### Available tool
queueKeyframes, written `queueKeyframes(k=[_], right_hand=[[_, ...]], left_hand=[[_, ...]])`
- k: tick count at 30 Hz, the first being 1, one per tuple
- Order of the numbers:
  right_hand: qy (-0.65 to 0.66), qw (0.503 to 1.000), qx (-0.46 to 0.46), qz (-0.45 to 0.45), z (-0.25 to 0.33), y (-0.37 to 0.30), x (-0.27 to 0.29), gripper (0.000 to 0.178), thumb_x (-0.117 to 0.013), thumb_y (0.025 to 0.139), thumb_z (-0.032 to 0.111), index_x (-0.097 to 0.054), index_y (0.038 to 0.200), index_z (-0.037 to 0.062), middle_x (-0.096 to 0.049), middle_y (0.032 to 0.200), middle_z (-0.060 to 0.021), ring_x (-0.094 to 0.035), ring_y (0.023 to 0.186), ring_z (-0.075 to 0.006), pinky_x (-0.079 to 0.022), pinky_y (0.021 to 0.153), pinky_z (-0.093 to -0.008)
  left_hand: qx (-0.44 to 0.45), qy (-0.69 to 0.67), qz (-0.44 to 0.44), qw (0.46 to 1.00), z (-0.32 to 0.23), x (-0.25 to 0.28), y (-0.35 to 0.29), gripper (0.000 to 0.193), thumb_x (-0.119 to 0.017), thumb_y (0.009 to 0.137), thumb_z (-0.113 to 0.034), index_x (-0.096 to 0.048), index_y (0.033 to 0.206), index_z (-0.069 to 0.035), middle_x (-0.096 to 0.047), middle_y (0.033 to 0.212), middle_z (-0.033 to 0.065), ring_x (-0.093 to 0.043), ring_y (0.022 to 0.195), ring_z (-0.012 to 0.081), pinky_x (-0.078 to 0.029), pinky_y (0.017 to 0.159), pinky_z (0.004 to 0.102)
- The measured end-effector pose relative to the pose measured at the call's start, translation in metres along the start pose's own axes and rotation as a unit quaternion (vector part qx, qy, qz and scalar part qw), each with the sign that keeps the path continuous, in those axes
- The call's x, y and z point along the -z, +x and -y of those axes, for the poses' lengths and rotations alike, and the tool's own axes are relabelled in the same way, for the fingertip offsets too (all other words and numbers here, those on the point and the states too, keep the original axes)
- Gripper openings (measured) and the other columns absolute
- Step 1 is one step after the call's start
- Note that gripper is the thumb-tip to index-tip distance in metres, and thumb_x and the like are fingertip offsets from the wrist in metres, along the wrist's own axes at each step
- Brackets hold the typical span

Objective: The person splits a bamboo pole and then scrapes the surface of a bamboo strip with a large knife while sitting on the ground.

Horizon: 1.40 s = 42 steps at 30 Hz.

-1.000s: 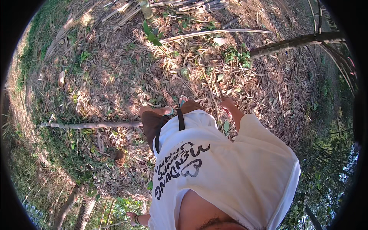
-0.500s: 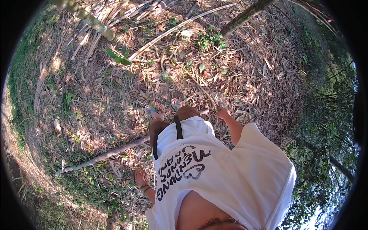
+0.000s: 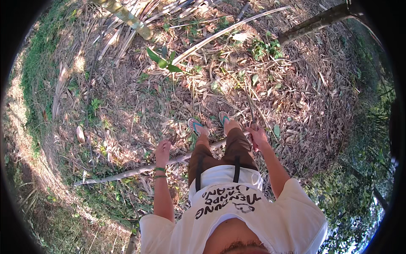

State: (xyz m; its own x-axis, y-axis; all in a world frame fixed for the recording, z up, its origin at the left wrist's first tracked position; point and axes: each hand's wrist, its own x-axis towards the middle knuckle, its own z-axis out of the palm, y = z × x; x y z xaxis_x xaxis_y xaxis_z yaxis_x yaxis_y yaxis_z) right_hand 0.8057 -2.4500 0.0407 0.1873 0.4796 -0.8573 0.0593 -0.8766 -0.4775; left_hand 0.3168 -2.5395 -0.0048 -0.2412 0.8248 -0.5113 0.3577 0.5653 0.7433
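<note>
Wearing a white shirt (image 3: 262,224) with rows of dark lettering and a heart-like mark across its chest, I look down past my brown shorts (image 3: 243,152) at a long pale pole (image 3: 127,172) on the ground, my legs hiding part of it. My left hand (image 3: 163,151), a green band (image 3: 160,170) at its wrist, shows just past the pole with fingers curled; a small dark tip shows beside them, but I can't tell whether I hold it. My right hand (image 3: 259,137) is closed round a thin brown thing (image 3: 253,126) by the pole's right end; its kind is unclear. Just beyond the pole are my blue-strapped sandals (image 3: 196,123); a tan husk (image 3: 80,134) lies beyond its left part. Farther past the pole, a green seedling (image 3: 163,62) stands beside a long dry stalk (image 3: 228,34) lying slantwise. Well beyond the pole, a mottled trunk (image 3: 127,19) and a thick branch (image 3: 315,22) slant in near heaped dry stalks (image 3: 190,7).
</note>
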Motion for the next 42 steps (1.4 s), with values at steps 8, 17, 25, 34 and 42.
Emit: queueKeyframes(k=[8,17,25,34,42], right_hand=[[0.125,0.991,0.04,0.033,-0.015,0.093,-0.099,0.026,-0.075,0.088,0.022,-0.057,0.079,0.0055,-0.054,0.06,-0.0034,-0.05,0.045,-0.0121,-0.039,0.042,-0.0297],[0.136,0.986,0.086,0.034,-0.043,0.245,-0.169,0.027,-0.076,0.087,0.024,-0.056,0.081,0.0075,-0.053,0.057,-0.0013,-0.047,0.042,-0.011,-0.035,0.039,-0.0277],[0.155,0.979,0.12,0.057,-0.034,0.285,-0.135,0.021,-0.07,0.093,0.018,-0.056,0.096,0.003,-0.053,0.057,-0.0028,-0.041,0.036,-0.009,-0.03,0.035,-0.0231],[0.374,0.857,0.353,0.028,-0.13,0.262,-0.069,0.022,-0.052,0.103,0.013,-0.034,0.111,0.0033,-0.043,0.068,-0.0027,-0.033,0.038,-0.008,-0.03,0.031,-0.0228],[0.463,0.794,0.383,-0.089,-0.141,0.245,-0.061,0.018,-0.053,0.101,0.009,-0.037,0.107,0.0024,-0.041,0.066,-0.0015,-0.034,0.039,-0.0057,-0.031,0.032,-0.0221]], left_hand=[[-0.036,0.098,0.096,0.99,0.008,-0.131,0.154,0.04,-0.067,0.095,-0.034,-0.064,0.119,-0.002,-0.072,0.109,0.0184,-0.071,0.1,0.0287,-0.055,0.085,0.0386],[-0.183,0.127,0.025,0.975,0.037,-0.276,0.332,0.04,-0.068,0.094,-0.028,-0.059,0.122,0.0,-0.07,0.1,0.0241,-0.068,0.09,0.0383,-0.053,0.078,0.0423],[-0.242,0.306,-0.01,0.921,0.094,-0.352,0.547,0.057,-0.062,0.093,-0.039,-0.053,0.135,-0.001,-0.061,0.129,0.0244,-0.056,0.121,0.0408,-0.045,0.105,0.0481],[0.048,0.501,-0.161,0.849,0.143,-0.327,0.731,0.089,-0.06,0.093,-0.043,-0.011,0.16,-0.011,-0.022,0.165,0.0148,-0.016,0.154,0.0331,-0.016,0.123,0.0546],[-0.097,0.457,-0.148,0.872,0.2,-0.301,0.736,0.038,-0.065,0.09,-0.031,-0.063,0.125,-0.014,-0.058,0.14,0.0117,-0.047,0.136,0.0351,-0.043,0.107,0.0528]])
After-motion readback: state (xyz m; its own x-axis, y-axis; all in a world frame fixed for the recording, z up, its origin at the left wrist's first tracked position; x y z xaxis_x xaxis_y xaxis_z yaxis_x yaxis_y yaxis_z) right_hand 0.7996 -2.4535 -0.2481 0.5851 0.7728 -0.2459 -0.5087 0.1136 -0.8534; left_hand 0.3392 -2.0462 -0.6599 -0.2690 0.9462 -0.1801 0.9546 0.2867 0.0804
